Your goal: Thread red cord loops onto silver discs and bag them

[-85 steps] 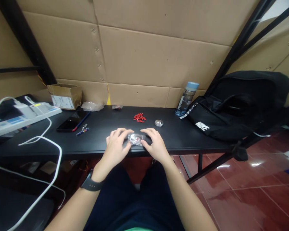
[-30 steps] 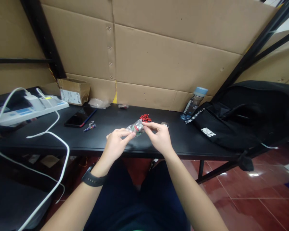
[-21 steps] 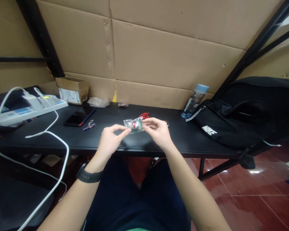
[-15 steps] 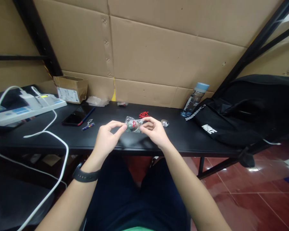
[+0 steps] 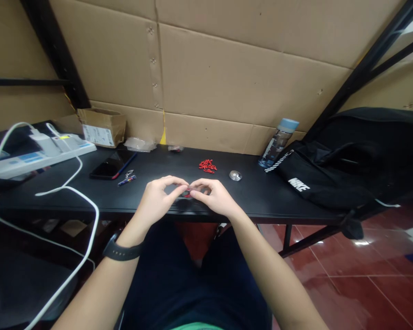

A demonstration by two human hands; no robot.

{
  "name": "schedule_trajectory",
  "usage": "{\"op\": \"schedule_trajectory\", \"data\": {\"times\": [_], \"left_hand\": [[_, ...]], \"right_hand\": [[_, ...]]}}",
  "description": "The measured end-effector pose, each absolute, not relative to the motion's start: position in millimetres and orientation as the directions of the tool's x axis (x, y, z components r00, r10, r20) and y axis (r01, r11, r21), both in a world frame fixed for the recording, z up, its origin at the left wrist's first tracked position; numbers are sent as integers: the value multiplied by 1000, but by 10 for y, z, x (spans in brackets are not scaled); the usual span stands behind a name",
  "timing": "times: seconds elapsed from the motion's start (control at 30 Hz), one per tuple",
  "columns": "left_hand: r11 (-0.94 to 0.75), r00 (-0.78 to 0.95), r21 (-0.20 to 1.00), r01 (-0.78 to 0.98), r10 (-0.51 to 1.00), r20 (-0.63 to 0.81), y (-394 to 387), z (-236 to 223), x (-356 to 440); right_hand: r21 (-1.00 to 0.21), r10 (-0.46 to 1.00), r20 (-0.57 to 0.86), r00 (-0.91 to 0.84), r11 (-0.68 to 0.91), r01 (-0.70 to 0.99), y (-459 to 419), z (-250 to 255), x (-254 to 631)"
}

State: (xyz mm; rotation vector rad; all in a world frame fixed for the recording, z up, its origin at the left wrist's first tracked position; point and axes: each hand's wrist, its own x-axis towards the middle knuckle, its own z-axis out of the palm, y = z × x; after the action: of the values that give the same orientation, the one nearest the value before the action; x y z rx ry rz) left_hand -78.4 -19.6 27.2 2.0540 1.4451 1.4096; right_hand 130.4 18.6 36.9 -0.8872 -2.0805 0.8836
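My left hand (image 5: pixel 158 199) and my right hand (image 5: pixel 215 197) meet over the front of the black table. Thumb and finger of each pinch a small clear plastic bag (image 5: pixel 187 194) with something red inside; the fingers hide most of it. Just beyond the hands lies a tangled heap of red cords (image 5: pixel 207 166). To its right rests a small clear dome-shaped piece (image 5: pixel 235 175). A small keychain (image 5: pixel 127 178) with a metal clasp lies left of my hands.
A phone (image 5: pixel 113 164), a white power strip (image 5: pixel 37 158) with cables and an open cardboard box (image 5: pixel 103 127) stand at left. Plastic wrap (image 5: pixel 140 145) lies at the back. On the right are a bottle (image 5: pixel 278 143) and a black bag (image 5: pixel 351 156). Cardboard panels (image 5: pixel 213 73) form the back wall.
Both hands have come closer together and a little nearer to me with the plastic bag. It was spread flat between them and is now mostly covered by fingers. The red cords show fully.
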Motion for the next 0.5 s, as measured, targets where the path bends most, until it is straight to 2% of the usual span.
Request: {"op": "schedule_trajectory", "data": {"times": [0.1,0.2,0.3,0.37,0.43,0.5], "left_hand": [[-468,16,683,560,831,556,-152,220,-770],[-471,-14,751,463,843,537,-60,146,-791],[-453,-93,808,377,849,520,19,82,-852],[-427,-81,810,402,864,496,30,66,-894],[-410,-40,787,462,876,480,13,69,-916],[-410,-22,757,508,873,488,-10,81,-909]], "right_hand": [[-742,773,384,-505,584,330,177,338,1290],[-679,755,456,-471,637,364,240,368,1293],[-622,768,433,-472,634,460,524,494,1291],[-588,766,384,-517,634,503,845,602,1287],[-581,822,364,-438,568,583,1209,701,1280],[-508,861,378,-340,500,701,1549,778,1268]]}}
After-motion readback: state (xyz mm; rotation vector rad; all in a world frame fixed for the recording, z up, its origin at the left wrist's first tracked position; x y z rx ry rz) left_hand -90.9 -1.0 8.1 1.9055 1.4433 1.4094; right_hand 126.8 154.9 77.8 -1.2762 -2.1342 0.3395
